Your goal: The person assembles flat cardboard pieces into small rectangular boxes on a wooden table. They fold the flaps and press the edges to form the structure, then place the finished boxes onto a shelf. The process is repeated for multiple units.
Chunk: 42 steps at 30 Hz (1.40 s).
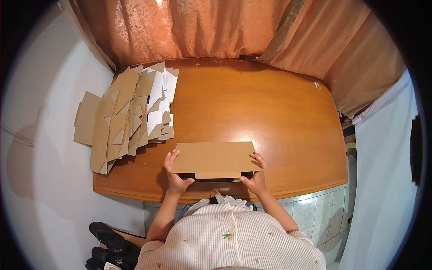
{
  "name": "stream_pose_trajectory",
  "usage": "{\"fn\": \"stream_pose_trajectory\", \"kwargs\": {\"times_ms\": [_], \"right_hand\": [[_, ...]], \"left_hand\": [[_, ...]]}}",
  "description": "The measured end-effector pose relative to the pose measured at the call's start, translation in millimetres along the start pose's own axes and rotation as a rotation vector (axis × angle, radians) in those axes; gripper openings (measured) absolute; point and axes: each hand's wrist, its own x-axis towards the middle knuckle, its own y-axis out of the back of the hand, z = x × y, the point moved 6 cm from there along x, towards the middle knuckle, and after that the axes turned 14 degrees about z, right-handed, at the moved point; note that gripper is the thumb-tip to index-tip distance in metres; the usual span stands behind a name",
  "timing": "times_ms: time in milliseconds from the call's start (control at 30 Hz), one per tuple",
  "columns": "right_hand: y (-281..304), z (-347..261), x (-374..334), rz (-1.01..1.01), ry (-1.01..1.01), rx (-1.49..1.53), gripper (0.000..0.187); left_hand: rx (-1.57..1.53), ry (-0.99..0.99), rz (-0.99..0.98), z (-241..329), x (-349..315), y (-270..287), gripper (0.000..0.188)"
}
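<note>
A brown cardboard box (pixel 215 156) is held level between my two hands near the front edge of the table. Its broad top panel faces up, and a narrow tuck flap (pixel 217 175) runs along the near side. Below that flap a dark strip shows; what is inside cannot be seen. My left hand (pixel 177 174) grips the left end, thumb at the near lower corner and fingers up along the side. The right end is gripped the same way by my right hand (pixel 256 174). Whether the box touches the table is unclear.
Flattened cardboard pieces (pixel 119 114), brown and some white, lie in an overlapping pile on the left of the wooden table (pixel 252 103). Orange curtains (pixel 202 31) hang behind it. A white cloth (pixel 382 171) hangs at right; dark shoes (pixel 108 243) sit at lower left.
</note>
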Motion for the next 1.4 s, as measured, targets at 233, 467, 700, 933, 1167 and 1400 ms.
{"fn": "stream_pose_trajectory", "kwargs": {"times_ms": [233,467,700,933,1167,1400], "right_hand": [[0.3,-3.1,-13.0,0.027,0.1,-0.172,0.097],[-1.9,11.0,-28.0,0.059,-0.008,-0.067,0.094],[-2.1,12.1,-32.5,-0.031,-0.026,-0.098,0.092],[3.1,11.3,-41.4,-0.048,-0.041,-0.214,0.085],[4.6,7.9,-44.8,-0.047,-0.053,-0.246,0.08],[4.3,3.9,-43.2,0.005,-0.067,-0.255,0.083]], "left_hand": [[0.043,0.03,-0.006,-7.1,-24.3,5.6,0.113],[0.19,-0.007,-0.078,-10.1,-33.2,8.1,0.109],[0.145,-0.036,-0.031,-12.8,-35.6,9.5,0.102],[0.153,-0.02,-0.012,-20.9,-41.5,12.0,0.098],[0.205,-0.009,-0.011,-19.1,-43.9,14.1,0.094],[0.2,0.014,-0.002,-17.6,-42.9,12.5,0.093]]}}
